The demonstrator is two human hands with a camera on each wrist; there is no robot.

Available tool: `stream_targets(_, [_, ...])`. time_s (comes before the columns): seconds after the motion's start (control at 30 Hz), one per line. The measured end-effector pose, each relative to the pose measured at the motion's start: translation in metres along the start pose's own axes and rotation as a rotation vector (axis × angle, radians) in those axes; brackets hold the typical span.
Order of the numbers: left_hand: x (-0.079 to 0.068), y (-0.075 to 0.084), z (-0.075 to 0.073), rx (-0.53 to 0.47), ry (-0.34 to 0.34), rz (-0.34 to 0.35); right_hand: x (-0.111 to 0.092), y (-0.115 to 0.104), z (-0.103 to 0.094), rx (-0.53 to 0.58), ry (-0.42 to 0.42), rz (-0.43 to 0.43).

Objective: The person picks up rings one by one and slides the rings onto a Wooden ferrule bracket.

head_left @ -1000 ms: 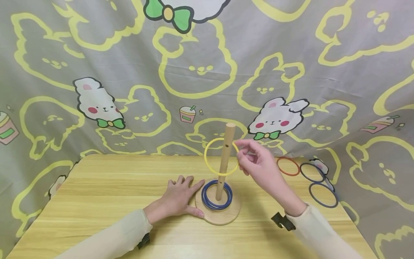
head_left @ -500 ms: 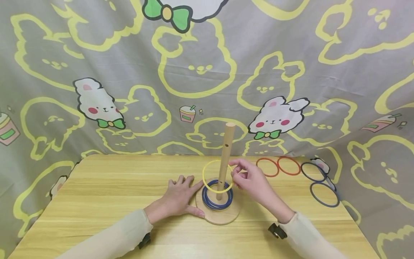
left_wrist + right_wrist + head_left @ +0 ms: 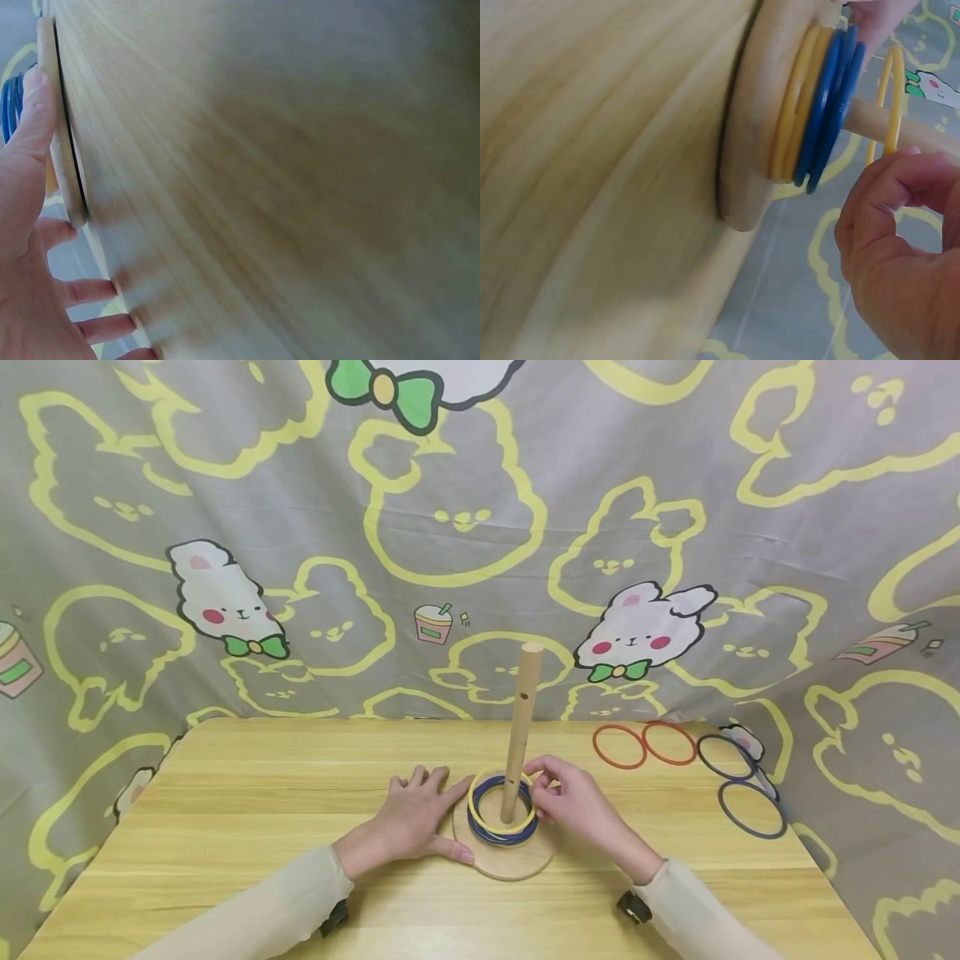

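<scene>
A yellow ring point(image 3: 895, 97) circles the wooden peg point(image 3: 519, 727), and my right hand point(image 3: 570, 793) pinches its right edge between thumb and fingers. In the right wrist view the ring stands apart from the stack on the round base point(image 3: 510, 865). That stack has blue rings point(image 3: 831, 112) on the outer side and yellow rings point(image 3: 799, 105) against the base; the head view shows mostly the blue ones. My left hand point(image 3: 412, 818) lies at the base's left side, fingers spread. Its thumb point(image 3: 36, 112) presses on the base's top in the left wrist view.
Two red rings point(image 3: 619, 767) lie at the table's back right. Two dark blue rings point(image 3: 752, 837) lie farther right, near the edge. A patterned curtain point(image 3: 300, 510) hangs behind the wooden table point(image 3: 247, 827).
My right hand has lowered the yellow ring along the peg, from near the top to just above the stack. The left hand has stayed at the base.
</scene>
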State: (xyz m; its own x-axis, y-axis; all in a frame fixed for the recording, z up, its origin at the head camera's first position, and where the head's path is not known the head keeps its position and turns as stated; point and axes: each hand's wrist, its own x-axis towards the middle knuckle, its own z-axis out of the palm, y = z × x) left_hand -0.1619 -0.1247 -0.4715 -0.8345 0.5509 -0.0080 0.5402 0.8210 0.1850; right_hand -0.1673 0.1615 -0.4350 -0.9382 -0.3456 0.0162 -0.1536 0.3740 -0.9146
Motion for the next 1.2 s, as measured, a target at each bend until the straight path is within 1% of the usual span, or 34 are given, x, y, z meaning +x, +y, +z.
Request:
stream_targets(0.17, [0.0,0.0,0.0,0.004,-0.004,-0.006,0.003,0.004,0.003,-0.053,-0.024,0.011])
stream_targets(0.3, [0.0,0.0,0.001,0.012,-0.002,-0.004,0.005,0.009,0.005,-0.112,-0.021,0.021])
stream_targets(0.4, [0.0,-0.001,0.002,0.02,0.006,0.0,0.005,0.012,0.005,-0.163,-0.003,0.023])
stream_targets(0.6, [0.0,-0.001,0.002,0.031,0.009,-0.002,0.001,0.015,-0.002,-0.197,0.066,0.043])
stream_targets(0.73, [0.0,0.0,0.001,0.025,0.006,-0.001,-0.002,0.023,-0.016,-0.23,0.118,0.035])
stream_targets(0.93, [-0.001,0.001,0.0,0.018,0.002,-0.003,0.0,0.037,-0.05,-0.317,0.174,-0.001])
stream_targets(1.1, [-0.001,0.001,0.0,0.022,0.001,-0.008,0.008,0.053,-0.077,-0.365,0.212,0.003])
stream_targets(1.2, [0.0,0.0,0.002,0.023,0.001,-0.001,0.013,0.065,-0.092,-0.402,0.213,0.02])
